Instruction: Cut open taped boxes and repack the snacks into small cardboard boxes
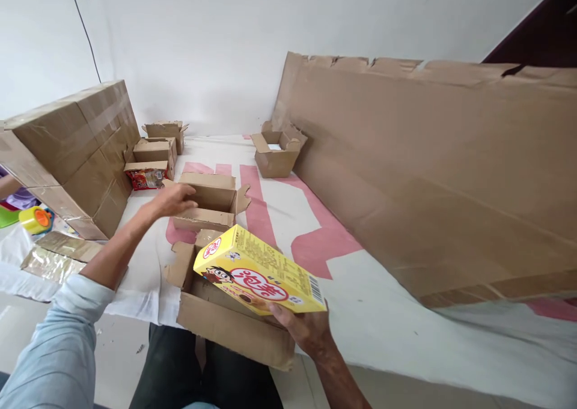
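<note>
A yellow snack box (261, 274) with red lettering and a cartoon figure is tilted above an open cardboard box (234, 328) at the table's front edge. My right hand (306, 328) grips its lower right end. Farther back, another open cardboard box (205, 218) stands with its flaps raised. My left hand (174, 200) is at the left side of that box, fingers partly curled over its opening; I see nothing held in them. The inside of the front box is partly hidden by the yellow box.
Small open cartons (169, 131) stand along the left back, one with a red packet (146, 179). Another open carton (274, 160) sits at the back centre. Large cardboard walls (406, 175) flank the cloth-covered table (360, 331). Yellow tape (33, 220) lies far left.
</note>
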The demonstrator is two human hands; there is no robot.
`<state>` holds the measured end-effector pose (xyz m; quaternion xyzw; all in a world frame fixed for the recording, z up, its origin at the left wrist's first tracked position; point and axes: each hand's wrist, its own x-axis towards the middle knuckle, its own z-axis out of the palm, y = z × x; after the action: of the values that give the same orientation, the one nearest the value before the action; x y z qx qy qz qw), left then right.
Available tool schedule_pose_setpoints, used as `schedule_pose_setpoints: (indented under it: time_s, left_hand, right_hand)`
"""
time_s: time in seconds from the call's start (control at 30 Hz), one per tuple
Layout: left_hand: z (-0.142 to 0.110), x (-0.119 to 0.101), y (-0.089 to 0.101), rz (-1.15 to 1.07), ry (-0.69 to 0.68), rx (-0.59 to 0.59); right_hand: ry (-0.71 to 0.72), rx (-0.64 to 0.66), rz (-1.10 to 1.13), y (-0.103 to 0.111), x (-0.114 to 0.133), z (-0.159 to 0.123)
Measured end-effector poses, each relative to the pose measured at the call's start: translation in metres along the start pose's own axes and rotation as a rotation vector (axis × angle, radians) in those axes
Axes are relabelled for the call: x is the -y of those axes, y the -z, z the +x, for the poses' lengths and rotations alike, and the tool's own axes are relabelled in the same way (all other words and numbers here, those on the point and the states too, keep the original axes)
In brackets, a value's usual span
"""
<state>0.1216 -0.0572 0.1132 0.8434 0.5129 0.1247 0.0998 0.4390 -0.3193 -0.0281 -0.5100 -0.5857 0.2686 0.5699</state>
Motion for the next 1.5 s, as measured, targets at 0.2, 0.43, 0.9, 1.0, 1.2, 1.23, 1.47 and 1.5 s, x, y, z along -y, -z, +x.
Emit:
schedule_pose_setpoints:
  time_s: [0.2, 0.43, 0.9, 1.0, 1.2, 1.23, 1.47, 1.5]
  left_hand:
    - [-0.028, -0.019, -0.052, 0.264, -0.061, 0.175]
    - [-0.037, -0.006, -0.041, 0.319, 0.058, 0.163]
    - [-0.019, 0.099, 0.035, 0.343, 0.496, -0.015]
    - [-0.012, 0.112, 0.029, 0.360, 0.554, -0.074]
    - [-0.004, 0.120, 0.025, 0.381, 0.621, -0.142]
    - [-0.004, 0.119, 0.026, 0.378, 0.621, -0.144]
    - [-0.010, 0.097, 0.041, 0.292, 0.554, -0.146]
    - [-0.010, 0.090, 0.044, 0.280, 0.532, -0.152]
  right_hand:
    - [-0.074, 0.017, 0.111, 0.000, 0.010, -0.005]
    - [-0.016, 0.043, 0.101, 0.000, -0.003, 0.006]
    - [-0.047, 0.132, 0.163, 0.004, 0.029, 0.016]
    - [-0.053, 0.150, 0.177, 0.003, 0.031, 0.016]
    - [-0.059, 0.158, 0.159, 0.003, 0.035, 0.020]
    - [-0.058, 0.159, 0.158, 0.003, 0.035, 0.020]
    - [-0.052, 0.121, 0.206, -0.003, 0.031, 0.019]
    - [-0.057, 0.112, 0.218, -0.005, 0.032, 0.020]
